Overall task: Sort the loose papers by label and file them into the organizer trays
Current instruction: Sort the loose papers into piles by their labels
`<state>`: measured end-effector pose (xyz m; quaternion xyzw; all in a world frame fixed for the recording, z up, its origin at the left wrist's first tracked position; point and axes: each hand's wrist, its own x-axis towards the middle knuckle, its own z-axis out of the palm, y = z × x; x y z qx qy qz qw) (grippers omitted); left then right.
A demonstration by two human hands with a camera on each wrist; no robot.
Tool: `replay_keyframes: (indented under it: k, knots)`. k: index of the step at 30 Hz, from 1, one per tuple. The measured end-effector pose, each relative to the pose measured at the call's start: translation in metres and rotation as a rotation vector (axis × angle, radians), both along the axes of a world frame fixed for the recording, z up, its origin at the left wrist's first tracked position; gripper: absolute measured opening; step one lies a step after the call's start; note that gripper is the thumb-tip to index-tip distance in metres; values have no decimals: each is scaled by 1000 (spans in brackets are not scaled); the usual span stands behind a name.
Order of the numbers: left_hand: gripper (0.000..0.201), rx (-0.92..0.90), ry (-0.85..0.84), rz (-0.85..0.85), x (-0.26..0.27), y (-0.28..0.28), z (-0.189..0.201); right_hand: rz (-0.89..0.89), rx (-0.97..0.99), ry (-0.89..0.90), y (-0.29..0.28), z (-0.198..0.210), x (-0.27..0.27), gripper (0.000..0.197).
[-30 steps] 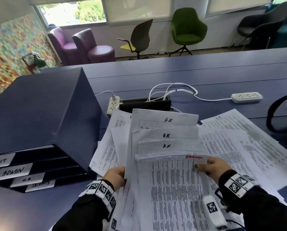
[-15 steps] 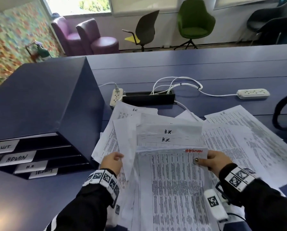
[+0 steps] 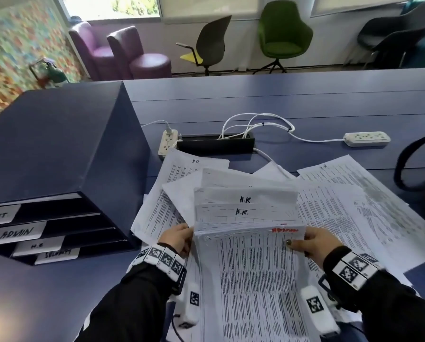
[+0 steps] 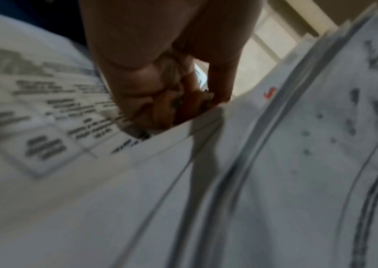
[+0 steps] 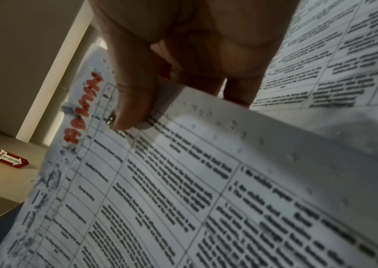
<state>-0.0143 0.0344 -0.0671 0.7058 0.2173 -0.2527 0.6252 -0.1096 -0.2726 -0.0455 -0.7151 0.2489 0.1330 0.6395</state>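
Note:
I hold a stack of printed sheets up in front of me over the blue desk. Its front sheet carries a red handwritten label at the top right. My left hand grips the stack's left edge. My right hand pinches the right top corner, thumb on the front. Sheets marked "H.R." fan out behind the front one. The dark blue organizer stands at the left, its trays labelled ADMIN, H.R. and two more.
More loose printed papers lie spread across the desk under and to the right of the stack. Two white power strips with cables and a black cable box sit behind them. Chairs stand beyond the desk.
The fanned H.R. sheets behind the front sheet have dropped lower and closed up. Both hands keep their hold on the stack, and my view has tipped down slightly.

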Motion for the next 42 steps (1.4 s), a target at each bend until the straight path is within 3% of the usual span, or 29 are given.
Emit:
replay_keyframes:
  k: [3,5,8,10,13,16,18,20,22,24,26,30,34,37,42]
  knots:
    - [19,291,-256,-126,4,-4,26,-7,29,-14,1,4,-3,21]
    - [18,467,-450,-81,8,-7,49,-26,14,-34,3,4,-4,19]
    - [13,455,-748,64,13,-12,90,-59,-43,-47,5,-1,-2,18]
    - [9,443,-947,47,11,-18,117,-67,-66,-41,6,-2,-1,16]
    - [8,525,-1192,-173,4,-29,135,-51,-95,-34,7,-2,0,18]
    - [9,647,-1360,-538,-5,-42,122,-20,-120,-38,5,1,-1,41]
    - [15,672,-1322,-765,-13,-48,100,-28,-120,-37,-3,1,-4,47]
    - [13,713,-1059,-904,-20,-48,79,-34,-144,-28,-9,2,-9,31]
    - [15,756,-777,-921,-23,-45,62,-51,-167,-22,-14,0,-15,20]
    - [17,756,-658,-871,-24,-42,54,-79,-190,-12,-16,-4,-19,18]
    - [22,733,-634,-858,-22,-41,49,-118,-187,13,-18,-10,-21,15]
    - [49,750,-546,-941,-21,-39,41,-175,-158,41,-18,-19,-22,14]
    - [90,850,-557,-1011,-28,-41,47,-176,-183,36,-14,-23,-21,14]
    - [92,862,-620,-1107,-37,-51,50,-128,-264,44,-12,-27,-17,7]
    - [76,873,-549,-1158,-52,-67,45,-130,-322,40,-8,-28,-12,12]
